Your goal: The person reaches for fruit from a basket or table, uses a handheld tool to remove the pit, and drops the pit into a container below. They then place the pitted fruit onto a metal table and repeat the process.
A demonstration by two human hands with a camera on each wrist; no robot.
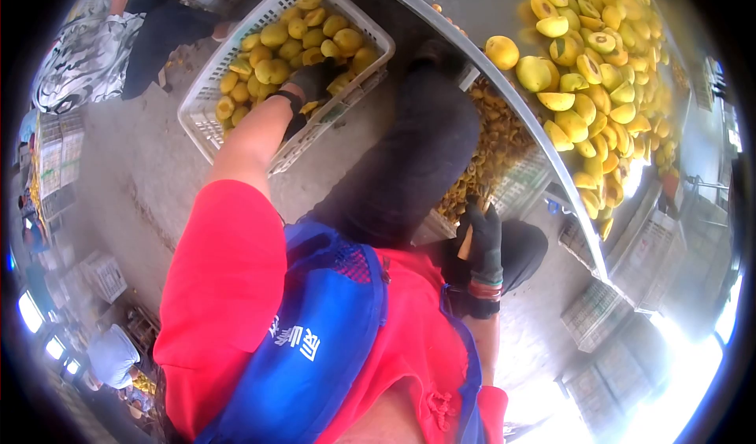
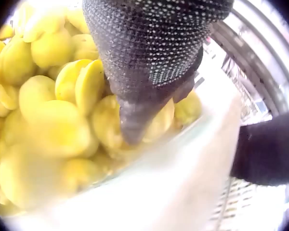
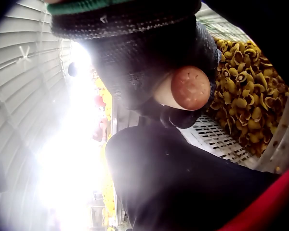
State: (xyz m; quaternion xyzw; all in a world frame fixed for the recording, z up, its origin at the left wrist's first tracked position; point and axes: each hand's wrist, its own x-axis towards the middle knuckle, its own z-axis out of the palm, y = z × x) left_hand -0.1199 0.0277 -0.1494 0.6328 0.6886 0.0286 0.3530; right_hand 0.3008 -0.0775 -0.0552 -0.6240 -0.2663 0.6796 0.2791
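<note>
My left hand (image 1: 311, 82), in a dark glove, reaches down into a white plastic crate (image 1: 206, 70) of yellow peaches (image 1: 272, 38). In the left wrist view its fingers (image 2: 132, 120) point down among the fruit, right against a peach (image 2: 159, 122) beside the crate wall; I cannot tell whether they grip it. My gloved right hand (image 1: 484, 243) is near my knee, gripping a tool by its handle (image 3: 190, 89). The handle is round and pale with a reddish-brown end; the hand hides the rest of the tool.
To the right, a metal-edged table (image 1: 543, 133) bears a heap of peach halves (image 1: 598, 74). Below its edge stands a crate of brownish-yellow scraps (image 3: 245, 91). More crates (image 1: 594, 314) stand at the far right. Another person (image 1: 118, 50) is at the upper left.
</note>
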